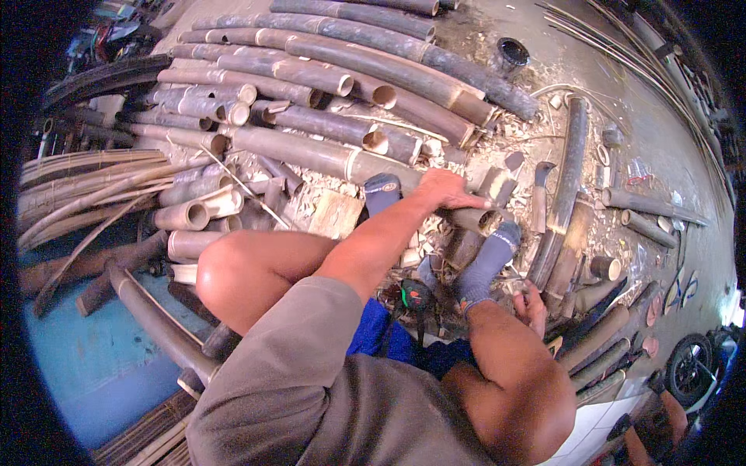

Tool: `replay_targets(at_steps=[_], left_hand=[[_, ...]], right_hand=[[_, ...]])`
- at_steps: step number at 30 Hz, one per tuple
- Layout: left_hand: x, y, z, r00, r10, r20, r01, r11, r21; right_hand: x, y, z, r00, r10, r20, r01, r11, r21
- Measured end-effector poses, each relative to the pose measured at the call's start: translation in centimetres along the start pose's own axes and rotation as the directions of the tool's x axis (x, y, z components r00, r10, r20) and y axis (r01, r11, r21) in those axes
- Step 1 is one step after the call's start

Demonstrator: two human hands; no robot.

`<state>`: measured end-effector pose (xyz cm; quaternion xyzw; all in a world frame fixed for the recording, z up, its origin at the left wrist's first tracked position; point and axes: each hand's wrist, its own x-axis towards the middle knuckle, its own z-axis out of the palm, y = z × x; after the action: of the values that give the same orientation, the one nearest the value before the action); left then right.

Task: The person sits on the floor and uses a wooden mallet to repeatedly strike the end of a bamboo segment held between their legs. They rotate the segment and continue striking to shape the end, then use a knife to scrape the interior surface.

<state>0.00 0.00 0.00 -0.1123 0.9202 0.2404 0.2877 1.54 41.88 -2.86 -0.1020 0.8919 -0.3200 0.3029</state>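
My left hand (444, 189) is closed over the end part of a bamboo pole (311, 155), its thumb stretched toward the cut, hollow end. That pole runs away to the left between my feet and the other poles. My right hand (530, 309) is low beside my right ankle, partly behind my raised knee. Its visible fingers are apart, and I see nothing between them. A grey-blue sock (488, 260) covers my right foot, close to the bamboo's end. Near my left foot lies a pale wooden block (336, 214). A dark object with a green edge (416, 295) is between my legs.
Several long bamboo poles (350, 50) lie across the far floor, with wood chips (536, 132) scattered about. Short bamboo pieces (194, 215) and bundled strips (93, 182) are at left. A dark upright pole (571, 163) and a wheel (690, 365) are at right.
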Motion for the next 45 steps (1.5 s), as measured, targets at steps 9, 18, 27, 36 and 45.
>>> replay_targets(at_steps=[9, 18, 27, 36, 45], left_hand=[[2.9, -3.6, 1.4, 0.982, 0.009, -0.189, -0.054, 0.971, -0.234], [2.3, -11.2, -6.4, 0.859, 0.426, -0.282, -0.286, 0.858, 0.426], [2.8, -12.8, -5.8, 0.702, 0.342, -0.625, -0.033, 0.892, 0.452], [3.2, -8.7, 0.7, 0.998, -0.052, -0.036, 0.051, 0.998, -0.023], [1.8, -6.4, 0.1, 0.985, -0.073, -0.157, 0.077, 0.997, 0.019]], right_hand=[[0.9, -0.7, 2.1, 0.980, -0.179, -0.084, 0.170, 0.980, -0.101], [-0.1, -3.2, 1.2, 0.999, -0.032, -0.033, 0.028, 0.992, -0.127], [-1.2, -1.0, 2.4, 0.983, -0.149, -0.105, 0.133, 0.980, -0.147], [-1.8, 1.2, 5.7, 0.990, 0.103, 0.093, -0.082, 0.974, -0.210], [-2.4, 2.0, 7.8, 0.987, 0.121, 0.102, -0.124, 0.992, 0.025]])
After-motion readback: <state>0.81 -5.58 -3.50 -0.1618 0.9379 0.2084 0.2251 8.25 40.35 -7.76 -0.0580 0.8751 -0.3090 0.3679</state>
